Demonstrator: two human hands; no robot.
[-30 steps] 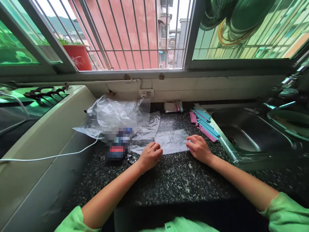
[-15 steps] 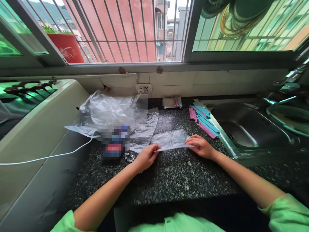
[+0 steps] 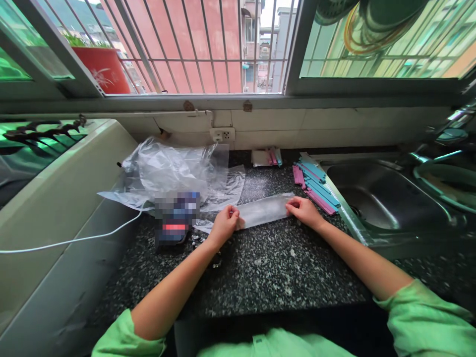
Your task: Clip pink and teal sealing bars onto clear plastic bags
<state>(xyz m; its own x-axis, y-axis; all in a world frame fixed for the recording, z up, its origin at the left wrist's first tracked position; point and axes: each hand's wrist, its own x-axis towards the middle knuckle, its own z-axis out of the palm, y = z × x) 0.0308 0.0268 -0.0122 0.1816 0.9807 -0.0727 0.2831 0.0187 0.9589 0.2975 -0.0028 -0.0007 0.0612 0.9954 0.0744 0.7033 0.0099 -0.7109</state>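
Note:
A clear plastic bag [image 3: 265, 211], long and narrow, is stretched between my hands just over the dark speckled countertop [image 3: 267, 272]. My left hand [image 3: 224, 226] pinches its left end, fingers closed. At the other end, my right hand [image 3: 305, 212] grips the bag between thumb and fingers. Right of my right hand lies a spread of blue and pink strips [image 3: 317, 184]. A heap of clear plastic bags [image 3: 167, 168] sits beyond my left hand, and small shiny beads [image 3: 197, 241] lie beside my left wrist.
A partly blurred phone-like device [image 3: 174, 223] with a white cable [image 3: 92, 241] is on the left. A small packet [image 3: 267, 157] with pink and blue pieces lies by the wall. The steel sink [image 3: 375, 198] is at right, the cream stove side [image 3: 74, 198] at left.
My hands have shifted slightly, the left one up and inward over the bag's end. The bag, crumpled before, now looks flatter and smoother between them.

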